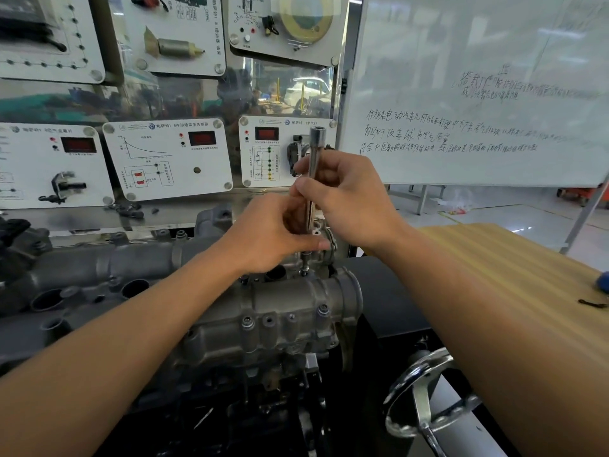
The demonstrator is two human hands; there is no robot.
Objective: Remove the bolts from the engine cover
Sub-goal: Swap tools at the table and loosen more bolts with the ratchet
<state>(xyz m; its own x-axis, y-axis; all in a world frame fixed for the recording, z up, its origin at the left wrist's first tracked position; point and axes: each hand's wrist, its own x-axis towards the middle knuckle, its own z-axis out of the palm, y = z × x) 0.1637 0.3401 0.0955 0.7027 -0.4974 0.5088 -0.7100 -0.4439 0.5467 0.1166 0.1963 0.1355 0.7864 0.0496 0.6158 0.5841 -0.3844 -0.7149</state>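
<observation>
engine cover [280,301]: centre, on its stand | bolt [304,272] on top: under upright socket driver [313,166] | left hand [263,235] grips lower shaft, right hand [346,196] pinches mid-shaft | progress: one bolt being worked; front-edge bolts [323,311] seated, left to do

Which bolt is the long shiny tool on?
The bolt on top of the engine cover, just below the left hand; the socket wrench stands upright on it. The front-edge bolts are bare.

Bright, even indoor light; wide-angle edge bending; glare on whiteboard [478,94].
</observation>
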